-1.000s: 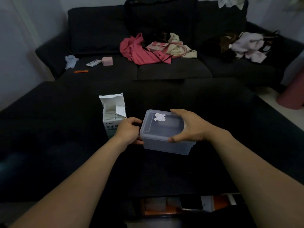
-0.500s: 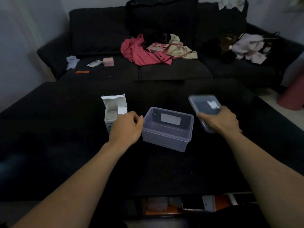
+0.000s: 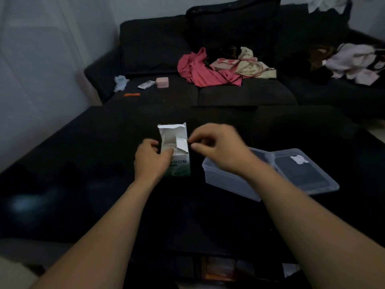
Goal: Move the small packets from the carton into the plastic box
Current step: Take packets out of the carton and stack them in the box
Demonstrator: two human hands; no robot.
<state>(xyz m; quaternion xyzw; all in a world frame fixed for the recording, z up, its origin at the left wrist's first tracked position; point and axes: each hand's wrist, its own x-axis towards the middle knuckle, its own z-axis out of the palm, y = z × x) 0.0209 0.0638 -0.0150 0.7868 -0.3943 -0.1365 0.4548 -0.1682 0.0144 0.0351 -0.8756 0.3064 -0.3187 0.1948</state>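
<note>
A dark sofa is seen well beyond the hands. On its seat, ahead and slightly right of them, a pink garment is heaped beside a cream bag. Further left, a small pink box, a white tube, a crumpled white tissue and an orange strip are laid. Pale clothes are piled far right.

My one camera sits on my head, looking forward and down across the dark table toward its far edge and the sofa beyond, my forearms close beneath.
</note>
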